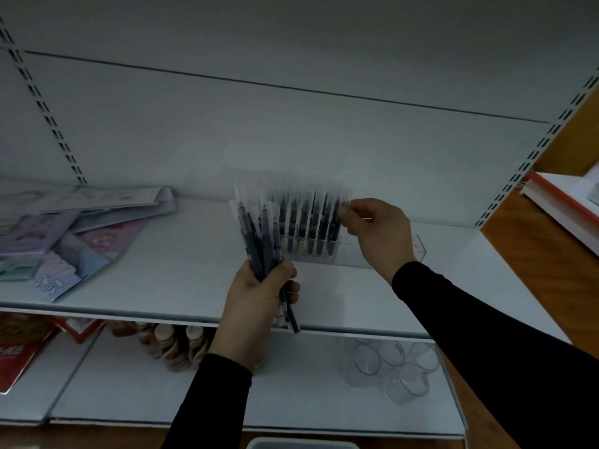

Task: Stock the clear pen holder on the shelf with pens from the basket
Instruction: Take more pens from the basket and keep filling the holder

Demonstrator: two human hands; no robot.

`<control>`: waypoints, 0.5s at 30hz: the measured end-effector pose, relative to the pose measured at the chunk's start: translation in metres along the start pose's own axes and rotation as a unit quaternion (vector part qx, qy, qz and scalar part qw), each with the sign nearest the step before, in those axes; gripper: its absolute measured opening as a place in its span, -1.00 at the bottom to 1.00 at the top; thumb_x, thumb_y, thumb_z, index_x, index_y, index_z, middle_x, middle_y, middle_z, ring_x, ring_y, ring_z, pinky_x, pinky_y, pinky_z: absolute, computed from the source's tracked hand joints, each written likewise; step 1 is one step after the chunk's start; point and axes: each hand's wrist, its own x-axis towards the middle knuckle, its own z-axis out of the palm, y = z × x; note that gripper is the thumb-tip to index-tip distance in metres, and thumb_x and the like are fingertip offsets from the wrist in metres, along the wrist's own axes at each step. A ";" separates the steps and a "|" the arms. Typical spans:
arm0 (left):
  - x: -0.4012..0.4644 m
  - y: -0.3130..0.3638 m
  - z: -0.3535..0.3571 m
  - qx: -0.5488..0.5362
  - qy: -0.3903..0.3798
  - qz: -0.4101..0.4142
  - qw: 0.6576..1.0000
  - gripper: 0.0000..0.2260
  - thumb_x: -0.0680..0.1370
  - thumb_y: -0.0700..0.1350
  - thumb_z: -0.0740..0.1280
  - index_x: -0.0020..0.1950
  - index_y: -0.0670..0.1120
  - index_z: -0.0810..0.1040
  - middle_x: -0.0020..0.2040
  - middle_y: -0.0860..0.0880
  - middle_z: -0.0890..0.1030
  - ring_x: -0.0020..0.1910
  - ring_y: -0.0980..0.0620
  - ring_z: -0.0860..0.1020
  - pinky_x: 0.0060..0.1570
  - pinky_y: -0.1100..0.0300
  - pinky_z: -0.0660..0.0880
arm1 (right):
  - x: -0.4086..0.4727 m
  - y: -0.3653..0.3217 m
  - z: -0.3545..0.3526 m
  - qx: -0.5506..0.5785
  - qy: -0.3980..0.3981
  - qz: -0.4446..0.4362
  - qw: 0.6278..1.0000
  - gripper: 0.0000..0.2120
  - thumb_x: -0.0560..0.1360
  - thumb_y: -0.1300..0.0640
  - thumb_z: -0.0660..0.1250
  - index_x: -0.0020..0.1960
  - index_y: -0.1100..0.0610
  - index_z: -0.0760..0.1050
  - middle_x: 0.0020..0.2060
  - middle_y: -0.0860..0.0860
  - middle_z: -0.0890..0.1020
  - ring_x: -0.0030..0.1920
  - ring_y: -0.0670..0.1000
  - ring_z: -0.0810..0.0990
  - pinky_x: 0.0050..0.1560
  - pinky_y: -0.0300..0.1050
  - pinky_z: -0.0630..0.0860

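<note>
A clear pen holder (411, 251) stands on the white shelf (181, 254), its left part filled with several dark pens (304, 228) standing upright in clear wrappers. My left hand (259, 296) grips a bundle of several wrapped dark pens (256, 234), fanned upward just left of the holder. My right hand (376, 234) pinches the top of one pen (337, 222) at the right end of the standing row. The right part of the holder shows behind my right hand. A grey basket rim (301, 443) peeks in at the bottom edge.
Stationery packs (64, 234) lie in a pile on the shelf's left. The lower shelf holds small bottles (171, 341), clear cups (392, 367) and red packets (19, 345). A wooden shelf with a red-edged book (564, 209) is at right.
</note>
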 end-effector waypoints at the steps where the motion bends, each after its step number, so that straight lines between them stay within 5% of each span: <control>1: 0.000 0.000 0.000 0.001 -0.002 0.001 1.000 -0.98 0.54 -0.29 0.31 -0.05 -0.21 0.49 -0.24 -0.12 0.55 -0.39 0.00 0.52 -0.37 0.20 0.51 | 0.000 0.001 0.001 -0.005 -0.001 0.000 1.000 -0.91 0.51 0.06 0.41 -0.02 0.05 0.61 -0.17 -0.07 0.68 -0.21 -0.14 0.64 -0.13 -0.34 0.57; 9: 0.001 -0.004 -0.002 0.007 -0.021 0.007 1.000 -0.96 0.54 -0.26 0.32 -0.06 -0.20 0.48 -0.33 -0.08 0.52 -0.41 -0.02 0.50 -0.27 0.04 0.42 | -0.005 0.003 0.001 -0.013 -0.011 0.017 1.000 -0.93 0.49 0.01 0.42 -0.05 -0.02 0.59 -0.15 -0.09 0.68 -0.11 -0.05 0.66 0.05 -0.09 0.61; 15: -0.003 -0.007 0.007 0.019 -0.065 0.003 0.998 -0.94 0.54 -0.22 0.34 -0.10 -0.17 0.47 -0.37 -0.07 0.49 -0.39 -0.02 0.49 -0.27 0.06 0.43 | -0.028 -0.001 -0.012 0.029 -0.027 0.044 0.998 -0.91 0.50 0.00 0.41 -0.16 -0.01 0.61 -0.23 -0.07 0.70 -0.18 -0.05 0.69 -0.07 -0.09 0.64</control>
